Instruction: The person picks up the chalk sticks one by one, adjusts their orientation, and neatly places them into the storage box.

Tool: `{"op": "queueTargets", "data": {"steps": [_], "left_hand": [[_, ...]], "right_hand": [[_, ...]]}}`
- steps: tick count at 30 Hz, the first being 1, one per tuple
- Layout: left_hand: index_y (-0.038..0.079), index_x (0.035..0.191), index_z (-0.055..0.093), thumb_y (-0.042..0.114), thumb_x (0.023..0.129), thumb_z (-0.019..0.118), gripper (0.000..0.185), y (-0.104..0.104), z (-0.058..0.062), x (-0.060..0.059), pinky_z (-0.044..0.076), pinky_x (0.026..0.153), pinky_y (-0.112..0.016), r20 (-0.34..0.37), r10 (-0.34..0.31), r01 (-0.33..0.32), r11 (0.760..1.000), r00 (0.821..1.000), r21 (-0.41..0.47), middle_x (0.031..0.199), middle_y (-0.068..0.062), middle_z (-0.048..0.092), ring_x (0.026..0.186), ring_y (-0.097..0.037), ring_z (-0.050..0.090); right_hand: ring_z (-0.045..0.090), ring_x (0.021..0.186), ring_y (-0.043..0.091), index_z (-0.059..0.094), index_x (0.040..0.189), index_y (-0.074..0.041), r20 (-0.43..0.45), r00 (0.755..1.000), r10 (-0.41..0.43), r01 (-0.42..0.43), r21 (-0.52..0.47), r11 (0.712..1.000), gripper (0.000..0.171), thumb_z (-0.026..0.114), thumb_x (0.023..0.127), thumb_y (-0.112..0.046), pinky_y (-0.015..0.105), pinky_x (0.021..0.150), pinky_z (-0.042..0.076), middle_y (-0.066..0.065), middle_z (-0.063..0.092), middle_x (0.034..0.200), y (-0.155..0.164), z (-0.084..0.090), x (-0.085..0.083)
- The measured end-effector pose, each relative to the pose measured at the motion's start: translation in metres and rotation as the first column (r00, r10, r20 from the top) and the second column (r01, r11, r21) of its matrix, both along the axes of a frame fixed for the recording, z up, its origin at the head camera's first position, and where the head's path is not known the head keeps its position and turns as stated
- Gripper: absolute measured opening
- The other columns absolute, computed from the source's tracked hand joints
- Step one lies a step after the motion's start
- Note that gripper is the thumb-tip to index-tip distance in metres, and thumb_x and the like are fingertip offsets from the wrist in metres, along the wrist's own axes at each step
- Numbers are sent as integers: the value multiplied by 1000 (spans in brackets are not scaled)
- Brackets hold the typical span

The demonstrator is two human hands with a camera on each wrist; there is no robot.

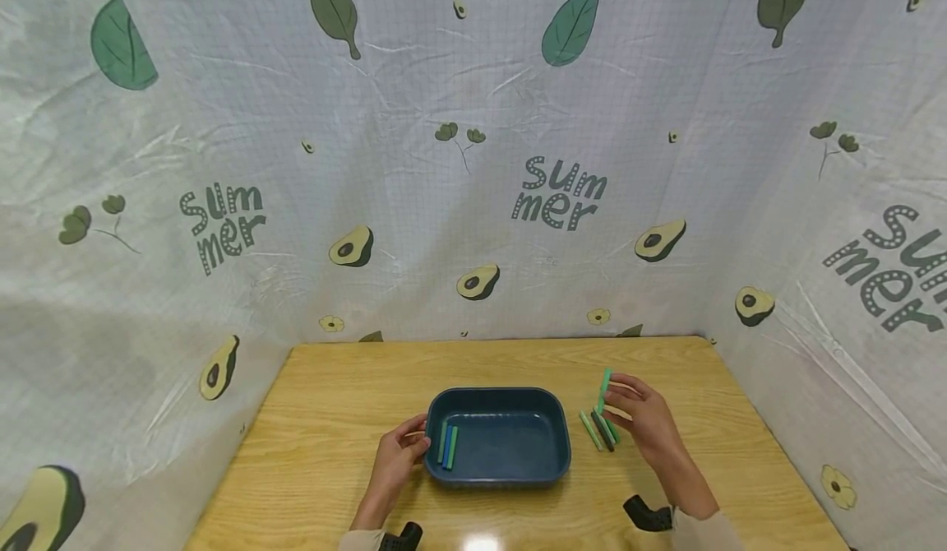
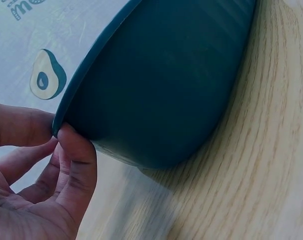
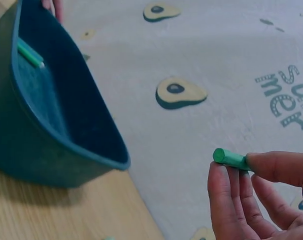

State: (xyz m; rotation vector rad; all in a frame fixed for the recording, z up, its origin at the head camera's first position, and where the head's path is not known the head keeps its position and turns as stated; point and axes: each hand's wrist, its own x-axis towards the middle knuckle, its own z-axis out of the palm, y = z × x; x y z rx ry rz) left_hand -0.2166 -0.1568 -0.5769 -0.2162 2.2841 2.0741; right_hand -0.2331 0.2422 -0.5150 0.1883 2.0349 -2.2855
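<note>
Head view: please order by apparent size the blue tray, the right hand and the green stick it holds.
1. Blue tray, clearly the largest.
2. Right hand.
3. Green stick, thin, partly hidden by the fingers, so its full length is unsure.

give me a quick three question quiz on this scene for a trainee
1. True or false: the right hand pinches a green stick.
2. What does the left hand touch? A) the sticks on the table B) the rim of the blue tray C) nothing
3. How many sticks lie inside the tray?

Key:
1. True; it is lifted clear of the sticks on the table.
2. B; thumb and finger sit on the tray's left rim.
3. Two, a blue and a green one, by its left wall.
</note>
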Motion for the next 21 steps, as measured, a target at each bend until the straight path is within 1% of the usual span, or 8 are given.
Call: {"op": "queueTargets", "data": {"steps": [3, 6, 10, 16, 21], "left_hand": [[-3, 136, 54, -3, 92, 59, 45, 0, -1, -1, 55, 71, -28, 4, -3, 3, 1000, 1000, -5, 125, -23, 56, 95, -15, 59], [-2, 136, 54, -2, 92, 59, 45, 0, -1, -1, 55, 72, -29, 13, 0, 0, 1000, 1000, -5, 126, -22, 56, 96, -15, 59], [-1, 137, 54, -1, 93, 59, 45, 0, 0, -2, 55, 73, -30, 15, 2, -2, 1000, 1000, -6, 127, -23, 56, 98, -16, 59], [-2, 137, 54, -1, 92, 59, 45, 0, 1, -1, 54, 73, -30, 13, 1, -1, 1000, 1000, -5, 127, -23, 56, 98, -17, 59], [-2, 137, 54, -1, 92, 59, 45, 0, 1, 0, 54, 74, -30, 14, -3, 3, 1000, 1000, -7, 126, -22, 55, 98, -17, 58]], "right_hand": [[64, 92, 9, 50, 132, -8, 0, 1000, 30, -30, -19, 999, 40, 63, 95, -12, 36, 89, 56, -6, 61, 105, -5, 0, -1], [64, 93, 10, 48, 133, -7, 10, 998, 67, -66, -34, 997, 41, 63, 95, -12, 34, 89, 56, -5, 60, 106, -10, -1, -2], [66, 92, 10, 47, 132, -8, 20, 995, 103, -101, -79, 992, 40, 63, 94, -10, 32, 87, 56, -5, 63, 104, -18, -3, -3], [67, 91, 9, 49, 128, -10, 4, 983, 184, -182, -144, 973, 35, 61, 96, -9, 33, 89, 56, -8, 66, 97, -32, -4, -5], [66, 92, 9, 48, 130, -10, -11, 971, 239, -238, -146, 960, 35, 59, 97, -10, 33, 90, 55, -8, 66, 98, -43, -6, -9]]}}
